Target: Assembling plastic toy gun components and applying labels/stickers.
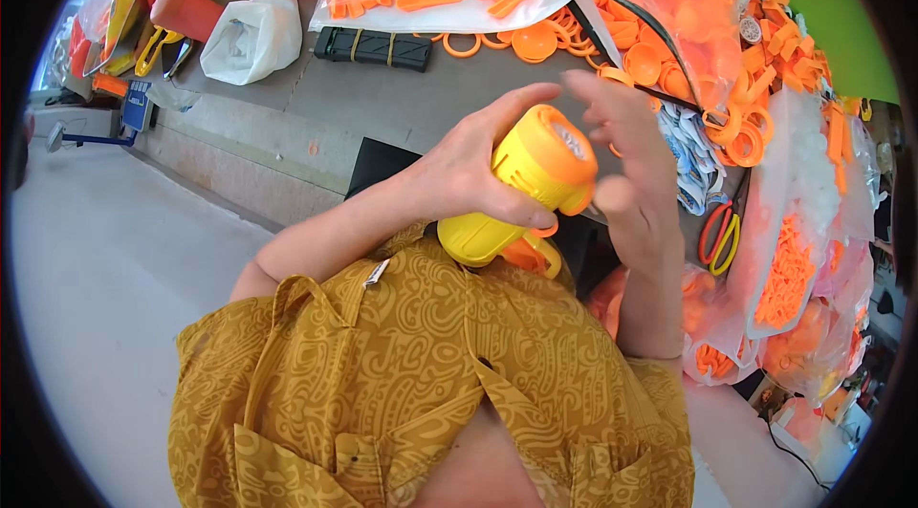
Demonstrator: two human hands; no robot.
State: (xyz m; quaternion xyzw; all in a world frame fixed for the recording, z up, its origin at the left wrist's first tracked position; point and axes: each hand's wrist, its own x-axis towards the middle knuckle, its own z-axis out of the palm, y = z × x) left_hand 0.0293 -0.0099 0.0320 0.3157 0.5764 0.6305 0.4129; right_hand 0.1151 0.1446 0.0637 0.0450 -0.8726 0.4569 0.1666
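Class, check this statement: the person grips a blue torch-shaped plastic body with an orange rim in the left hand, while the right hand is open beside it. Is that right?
Not quite. The head view shows the torch-shaped body is yellow, not blue. The rest stands: its rim is orange, the left hand grips it, and the right hand is open beside it.

One head-worn fisheye camera is looking steeply down from just above the person's chest, sitting very near the raised hands at frame centre. The workbench (pixel 287 116) is curving across the upper frame, the floor (pixel 105 259) filling the left.
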